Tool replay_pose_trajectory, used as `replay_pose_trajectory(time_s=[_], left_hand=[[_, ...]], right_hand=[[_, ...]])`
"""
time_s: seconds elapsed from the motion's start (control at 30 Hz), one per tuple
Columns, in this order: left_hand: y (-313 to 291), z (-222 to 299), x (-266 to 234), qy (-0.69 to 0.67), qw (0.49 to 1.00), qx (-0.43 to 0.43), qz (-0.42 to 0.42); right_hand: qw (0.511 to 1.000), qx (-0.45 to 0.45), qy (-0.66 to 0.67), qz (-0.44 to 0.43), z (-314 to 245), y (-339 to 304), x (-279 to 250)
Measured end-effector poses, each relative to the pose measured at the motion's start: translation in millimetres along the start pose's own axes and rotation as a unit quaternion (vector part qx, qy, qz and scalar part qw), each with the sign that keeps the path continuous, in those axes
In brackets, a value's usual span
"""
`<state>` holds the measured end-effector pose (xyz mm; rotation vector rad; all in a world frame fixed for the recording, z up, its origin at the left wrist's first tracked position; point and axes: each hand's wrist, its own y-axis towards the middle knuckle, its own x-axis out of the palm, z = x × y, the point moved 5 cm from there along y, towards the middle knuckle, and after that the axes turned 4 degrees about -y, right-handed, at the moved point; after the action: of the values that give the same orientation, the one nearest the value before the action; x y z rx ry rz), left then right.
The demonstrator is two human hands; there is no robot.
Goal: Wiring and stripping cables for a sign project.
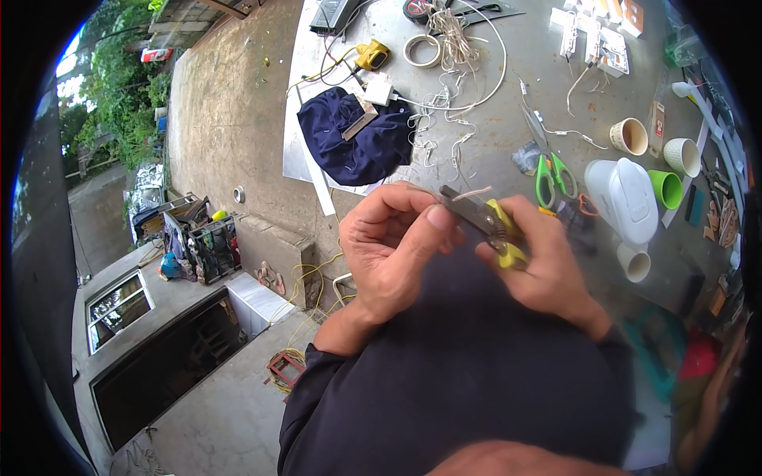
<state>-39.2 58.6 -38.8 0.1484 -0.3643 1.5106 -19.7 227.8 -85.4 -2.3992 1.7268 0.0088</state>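
My right hand (544,258) is closed round the yellow handles of a pair of pliers (486,220) with dark jaws and a spring between the grips. Their jaws point to the upper left and meet a thin pale wire (475,193). Between thumb and forefinger, my left hand (401,242) pinches the wire right beside the jaw tips. Both hands are held up close together in front of my body. Beyond them on the metal table (548,95) lies a bunched dark blue cloth (353,155), with a small metal piece (361,125) on top.
Green-handled scissors (548,163) lie right of my hands, near a white plastic container (621,198), a green cup (665,189) and other cups. Wire strands with small modules (452,119), a tape roll (422,51) and white light-up letters (595,40) lie farther back.
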Motion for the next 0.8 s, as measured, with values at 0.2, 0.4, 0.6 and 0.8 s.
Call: replay_pose_trajectory(time_s=[0.2, 0.4, 0.6, 0.8], left_hand=[[0.3, -3.2, -1.9, -0.001, 0.999, -0.029, 0.013], [2.0, -5.0, -2.5, -0.005, 0.998, -0.055, 0.005], [5.1, -8.1, -6.0, -0.068, 0.988, -0.133, -0.028], [0.5, -11.3, -6.3, 0.006, 0.994, -0.105, -0.008]], right_hand=[[1.0, 0.007, 0.018, -0.011, 3.2, 1.1, 1.9], [0.999, 0.015, 0.041, -0.012, 5.6, 0.5, 2.1], [0.999, 0.018, 0.026, -0.014, 10.0, 0.5, -0.5], [0.999, 0.029, 0.03, -0.023, 6.7, 0.6, 0.8]])
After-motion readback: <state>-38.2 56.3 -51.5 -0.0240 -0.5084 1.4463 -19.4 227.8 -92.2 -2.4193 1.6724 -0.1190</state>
